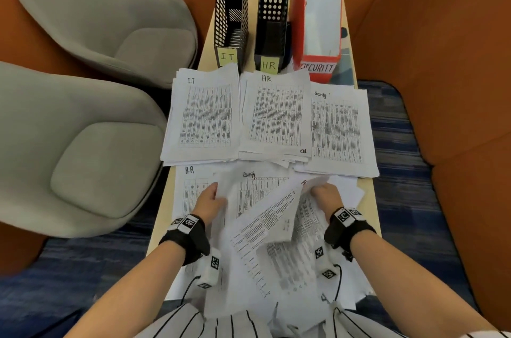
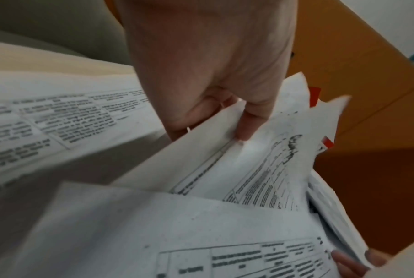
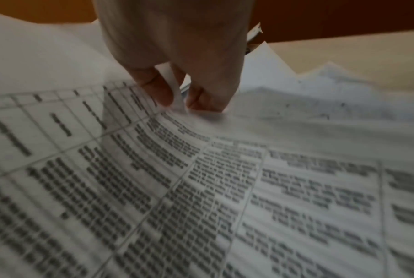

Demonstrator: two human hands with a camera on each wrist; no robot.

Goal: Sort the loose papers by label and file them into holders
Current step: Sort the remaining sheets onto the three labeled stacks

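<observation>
Three holders stand at the table's far end: a black mesh one labelled IT point(image 1: 231, 5), a black one labelled HR point(image 1: 272, 22) and a red one labelled SECURITY point(image 1: 318, 33). In front of them lie an IT pile point(image 1: 204, 116), an HR pile point(image 1: 276, 113) and a Security pile point(image 1: 337, 130). The loose papers point(image 1: 290, 260) are spread nearest me. My left hand point(image 1: 218, 199) point(image 2: 215, 131) pinches the left edge of a sheet marked Security point(image 1: 249, 188) point(image 2: 260, 165). Gripping the top corner of a tilted, curling sheet point(image 1: 271, 216) point(image 3: 153, 169) is my right hand point(image 1: 322, 191) point(image 3: 182, 99); its label is partly hidden.
A flat sheet marked HR point(image 1: 190, 185) lies at the loose heap's left. Two grey chairs point(image 1: 83, 144) stand left of the narrow beige table point(image 1: 367, 199). Orange upholstered walls point(image 1: 442, 61) close in behind and on the right, over blue carpet point(image 1: 414, 227).
</observation>
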